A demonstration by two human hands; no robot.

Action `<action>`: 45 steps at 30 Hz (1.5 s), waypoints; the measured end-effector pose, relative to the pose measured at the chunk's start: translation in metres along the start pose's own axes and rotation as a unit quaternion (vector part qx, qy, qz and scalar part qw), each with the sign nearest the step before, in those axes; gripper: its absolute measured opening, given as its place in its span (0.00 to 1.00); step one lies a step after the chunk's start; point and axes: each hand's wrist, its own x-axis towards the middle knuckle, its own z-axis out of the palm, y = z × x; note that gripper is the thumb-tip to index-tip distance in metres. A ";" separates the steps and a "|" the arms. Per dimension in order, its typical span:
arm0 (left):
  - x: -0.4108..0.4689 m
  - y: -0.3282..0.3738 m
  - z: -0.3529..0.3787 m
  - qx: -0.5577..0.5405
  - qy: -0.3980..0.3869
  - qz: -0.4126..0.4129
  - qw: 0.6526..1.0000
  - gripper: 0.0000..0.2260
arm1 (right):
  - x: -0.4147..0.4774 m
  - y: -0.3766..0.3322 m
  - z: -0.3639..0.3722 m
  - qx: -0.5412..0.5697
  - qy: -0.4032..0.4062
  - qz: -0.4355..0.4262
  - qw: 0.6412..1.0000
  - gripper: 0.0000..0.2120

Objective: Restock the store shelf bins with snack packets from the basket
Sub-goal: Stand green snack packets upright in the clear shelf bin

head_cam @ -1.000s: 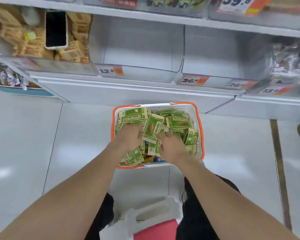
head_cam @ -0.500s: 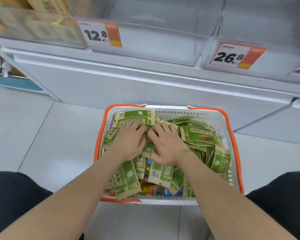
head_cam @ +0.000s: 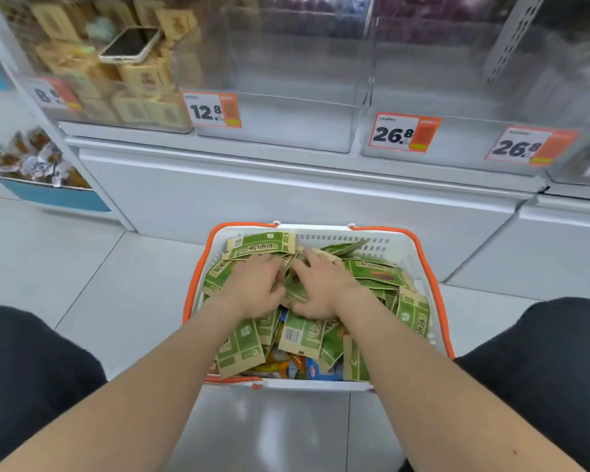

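Both my hands are down in the basket (head_cam: 321, 237), a white one with an orange rim, which stands on the floor tiles (head_cam: 82, 267) just in front of the shelf base. It is heaped with green snack packets (head_cam: 375, 274), and a few orange and blue wrappers (head_cam: 307, 369) show underneath near the front wall. My left hand (head_cam: 252, 287) lies palm down on the heap, its fingers curled over the packets. My right hand (head_cam: 324, 289) sits just beside it, fingers bent and spread on the pile. The 2 hands nearly touch, with packets bunched between them. Whether either hand actually grips a packet, I cannot tell. Above, the clear bin tagged 12.8 (head_cam: 286, 124) and the bin tagged 26.8 (head_cam: 464, 131) sit side by side on the shelf. In the bin to their left, a phone (head_cam: 130, 46) lies on tan boxes (head_cam: 143, 76).
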 end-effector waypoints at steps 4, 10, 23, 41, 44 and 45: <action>-0.005 0.031 -0.017 0.048 -0.126 -0.041 0.990 0.21 | -0.025 0.012 -0.013 0.031 -0.040 -0.002 0.999 0.40; -0.011 0.028 0.001 0.013 -0.154 -0.039 0.987 0.43 | -0.020 0.016 -0.020 0.144 -0.068 0.064 0.985 0.35; 0.048 0.027 -0.014 0.140 -0.227 -0.046 0.963 0.66 | 0.025 0.031 -0.028 0.163 -0.081 0.078 0.980 0.57; 0.017 0.025 -0.015 -0.107 -0.218 -0.088 0.966 0.38 | -0.007 -0.010 -0.008 0.252 0.048 0.171 0.951 0.25; 0.013 0.020 -0.021 -0.117 -0.257 -0.076 0.956 0.38 | -0.013 -0.015 -0.004 0.285 0.103 0.184 0.935 0.22; 0.013 0.020 -0.024 -0.119 -0.268 -0.068 0.954 0.39 | -0.015 -0.016 -0.004 0.297 0.118 0.191 0.928 0.21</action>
